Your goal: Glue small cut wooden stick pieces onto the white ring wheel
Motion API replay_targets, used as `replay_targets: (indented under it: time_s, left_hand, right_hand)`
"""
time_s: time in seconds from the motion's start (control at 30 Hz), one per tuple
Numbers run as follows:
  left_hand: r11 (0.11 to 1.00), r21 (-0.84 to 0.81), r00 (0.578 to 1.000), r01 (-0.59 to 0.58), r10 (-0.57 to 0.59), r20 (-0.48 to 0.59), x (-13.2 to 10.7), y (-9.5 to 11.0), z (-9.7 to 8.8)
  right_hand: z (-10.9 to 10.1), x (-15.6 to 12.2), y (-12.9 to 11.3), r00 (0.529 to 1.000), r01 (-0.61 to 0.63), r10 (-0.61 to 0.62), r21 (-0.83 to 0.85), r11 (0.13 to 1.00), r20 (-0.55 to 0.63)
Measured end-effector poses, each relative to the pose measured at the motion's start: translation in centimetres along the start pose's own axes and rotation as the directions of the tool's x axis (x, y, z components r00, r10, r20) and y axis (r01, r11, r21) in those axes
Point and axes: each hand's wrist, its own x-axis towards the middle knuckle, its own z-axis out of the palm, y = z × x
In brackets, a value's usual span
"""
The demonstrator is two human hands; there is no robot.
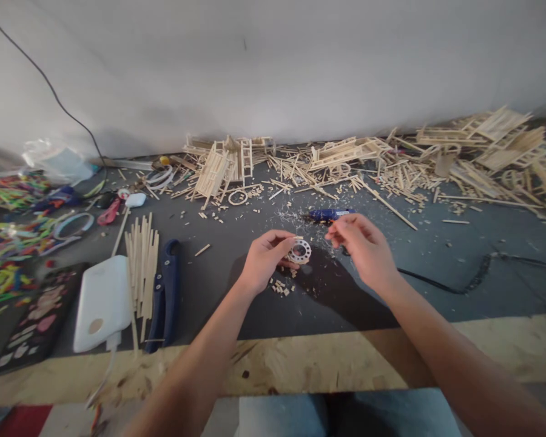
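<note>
My left hand (268,258) pinches a small pale wooden ring (307,252) with holes round its band, held upright above the dark tabletop. To its right, my right hand (363,246) hovers with thumb and fingertips pressed together; whatever they hold is too small to make out. The two hands are apart. Just behind the right fingertips lies a blue tool (327,214) that looks like a glue gun, partly covered by the hand, with fine glue-like strands around it. Short cut wooden bits (280,287) are scattered below the ring.
Wooden stick models (216,170) and loose sticks (404,179) line the wall. On the left are blue-handled cutters (167,294), a stick bundle (141,261), a white power bank (104,300), a dark patterned phone case (39,315) and colourful pieces (4,243). A black cable (437,283) runs right.
</note>
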Motion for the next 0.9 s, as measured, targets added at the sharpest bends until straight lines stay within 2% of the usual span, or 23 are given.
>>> replay_targets:
  time_s: [0.07, 0.1, 0.17, 0.27, 0.37, 0.43, 0.5, 0.57, 0.63, 0.73, 0.83, 0.9]
  left_hand:
    - [1.0, -0.019, 1.0, -0.01, 0.009, -0.022, 0.2, 0.0, -0.2]
    - [0.999, -0.028, 0.999, -0.018, 0.017, -0.031, 0.2, -0.1, -0.3]
    - [0.998, -0.049, 0.998, -0.034, 0.031, -0.046, 0.3, -0.1, -0.4]
    - [0.996, -0.075, 0.998, -0.041, 0.037, -0.056, 0.4, -0.1, -0.4]
    - [0.996, -0.076, 0.998, -0.037, 0.033, -0.061, 0.4, -0.1, -0.3]
    - [0.997, -0.076, 0.997, -0.034, 0.029, -0.069, 0.5, -0.1, -0.3]
    - [0.996, -0.078, 0.997, -0.033, 0.027, -0.078, 0.5, 0.0, -0.3]
    - [0.996, -0.078, 0.996, -0.032, 0.026, -0.083, 0.4, 0.0, -0.3]
    - [0.996, -0.078, 0.996, -0.034, 0.027, -0.088, 0.4, 0.1, -0.3]
    - [0.995, -0.082, 0.993, -0.048, 0.039, -0.108, 0.5, 0.3, -0.4]
    - [0.994, -0.092, 0.991, -0.062, 0.05, -0.126, 0.6, 0.5, -0.5]
    - [0.992, -0.103, 0.99, -0.067, 0.053, -0.129, 0.6, 0.6, -0.7]
  right_hand:
    - [-1.7, 0.8, -0.1, 0.982, 0.028, -0.053, -0.138, 0.99, -0.182]
    - [-2.5, 1.2, -0.1, 0.963, -0.016, -0.05, -0.245, 0.969, -0.263]
    - [-4.1, 1.9, 0.0, 0.953, -0.154, 0.023, -0.417, 0.896, -0.301]
    - [-5.5, 2.4, -0.2, 0.951, -0.305, 0.21, -0.578, 0.757, -0.226]
    - [-5.8, 2.4, -0.4, 0.931, -0.325, 0.346, -0.697, 0.639, -0.118]
    - [-5.6, 2.3, -0.4, 0.929, -0.298, 0.362, -0.744, 0.598, -0.081]
    - [-5.4, 2.3, -0.1, 0.941, -0.276, 0.327, -0.747, 0.604, -0.083]
    - [-5.0, 2.3, 0.4, 0.96, -0.26, 0.258, -0.701, 0.664, -0.112]
    - [-4.6, 2.4, 0.8, 0.964, -0.266, 0.219, -0.575, 0.774, -0.152]
    - [-4.0, 2.5, 1.1, 0.943, -0.317, 0.264, -0.297, 0.901, -0.204]
    - [-3.8, 2.6, 0.6, 0.912, -0.381, 0.368, -0.038, 0.924, -0.183]
    - [-3.9, 2.4, -0.1, 0.891, -0.441, 0.449, 0.106, 0.891, -0.067]
